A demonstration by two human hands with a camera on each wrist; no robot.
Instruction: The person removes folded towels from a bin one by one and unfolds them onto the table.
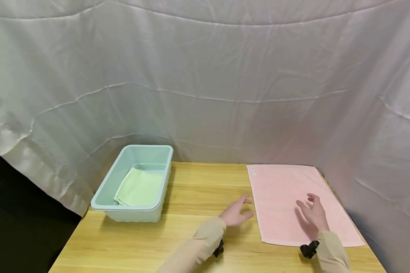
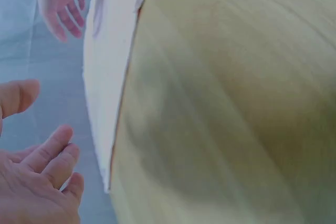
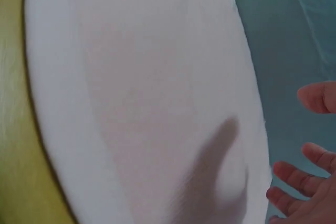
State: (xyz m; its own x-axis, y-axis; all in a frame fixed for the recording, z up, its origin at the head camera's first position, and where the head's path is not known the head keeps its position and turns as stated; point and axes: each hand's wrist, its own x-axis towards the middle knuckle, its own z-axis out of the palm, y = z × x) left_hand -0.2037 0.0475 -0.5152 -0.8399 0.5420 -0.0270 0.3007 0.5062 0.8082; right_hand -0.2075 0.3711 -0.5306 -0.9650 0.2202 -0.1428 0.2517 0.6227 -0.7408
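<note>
A pink towel [image 1: 283, 204] lies flat on the right side of the table, a small white tag [image 1: 253, 171] at its far left corner. My right hand [image 1: 315, 215] hovers over the towel's right part, casting a shadow on it; its fingers are spread and hold nothing. Just left of the towel's left edge is my left hand [image 1: 237, 213], its fingers loosely extended and nothing in them. In the left wrist view the left hand [image 2: 39, 182] shows palm and spread fingers beside the towel [image 2: 107, 77]. The right wrist view shows the right hand [image 3: 310, 182] above the towel's edge.
A light blue plastic bin [image 1: 136, 214] stands at the left of the wooden table [image 1: 208, 182], with a folded pale green cloth [image 1: 141, 187] inside. Grey curtain fabric [image 1: 205, 76] hangs behind the table and along the right.
</note>
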